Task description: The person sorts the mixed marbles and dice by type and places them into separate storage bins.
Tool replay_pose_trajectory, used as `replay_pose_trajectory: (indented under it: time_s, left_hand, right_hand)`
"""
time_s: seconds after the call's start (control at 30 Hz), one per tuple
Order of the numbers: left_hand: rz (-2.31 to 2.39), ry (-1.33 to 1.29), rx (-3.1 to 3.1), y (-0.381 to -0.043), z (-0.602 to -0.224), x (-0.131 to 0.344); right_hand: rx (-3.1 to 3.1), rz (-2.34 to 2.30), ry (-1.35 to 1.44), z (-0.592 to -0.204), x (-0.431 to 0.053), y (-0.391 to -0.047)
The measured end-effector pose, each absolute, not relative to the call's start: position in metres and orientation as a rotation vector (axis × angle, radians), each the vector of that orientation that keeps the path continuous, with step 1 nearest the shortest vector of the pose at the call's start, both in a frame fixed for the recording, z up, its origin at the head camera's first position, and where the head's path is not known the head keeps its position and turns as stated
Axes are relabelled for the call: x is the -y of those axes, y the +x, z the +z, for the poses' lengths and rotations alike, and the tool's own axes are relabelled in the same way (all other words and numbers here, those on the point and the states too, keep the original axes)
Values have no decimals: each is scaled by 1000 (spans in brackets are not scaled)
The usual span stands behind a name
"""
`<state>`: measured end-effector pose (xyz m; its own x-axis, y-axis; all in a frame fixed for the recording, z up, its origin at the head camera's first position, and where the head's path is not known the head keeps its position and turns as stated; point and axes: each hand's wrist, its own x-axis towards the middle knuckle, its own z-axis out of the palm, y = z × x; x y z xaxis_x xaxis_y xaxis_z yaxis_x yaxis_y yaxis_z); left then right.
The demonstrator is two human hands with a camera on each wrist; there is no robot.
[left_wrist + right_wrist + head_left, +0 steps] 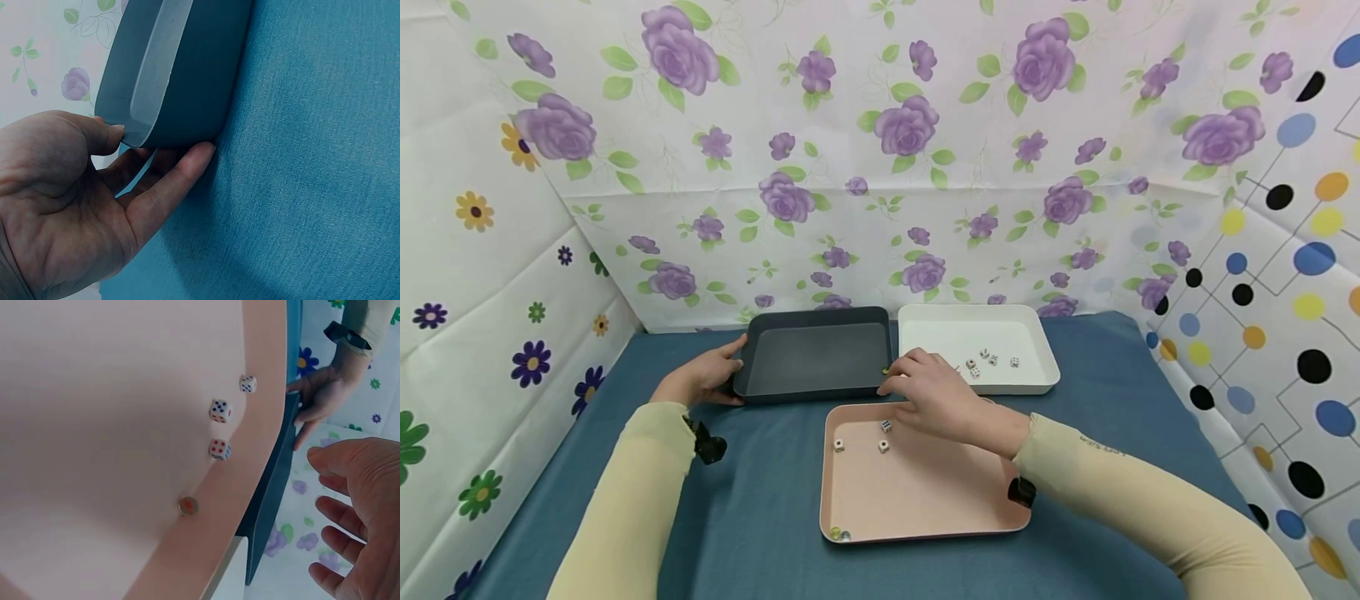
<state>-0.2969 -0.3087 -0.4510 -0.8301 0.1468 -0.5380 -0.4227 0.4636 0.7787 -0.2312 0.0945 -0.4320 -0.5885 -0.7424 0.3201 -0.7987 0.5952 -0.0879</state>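
Observation:
My left hand [711, 372] holds the left end of a dark grey tray [820, 313], its thumb at the rim and its fingers against the outer wall, as the left wrist view shows [187, 81]. Over the tray's right end is my right hand [936, 396], fingers spread and slightly bent, with nothing between them in the right wrist view. A small yellow-green piece [885, 371] shows by its fingertips, inside the dark tray. Below the hand, a pink tray [925, 492] holds white dice [883, 446] and, in the right wrist view, a glass marble [188, 505].
A white tray [970, 317] with several dice [973, 367] stands right of the dark one. Two glass marbles [841, 534] lie in the pink tray's near left corner. Blue cloth [760, 500] covers the table; patterned sheets [850, 167] rise behind and at both sides.

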Motion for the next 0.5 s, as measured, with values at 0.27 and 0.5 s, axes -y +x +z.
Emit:
replay_pose_trajectory:
  time_s: [0.27,0.5]
  left_hand:
    - [1369,-234,-2168,-297,-452,310]
    - [1368,-239,-2169,-298,-451,309]
  right_hand:
    - [2614,315,1305,-440,-90,-224]
    - [2648,244,1340,-448,-88,-219]
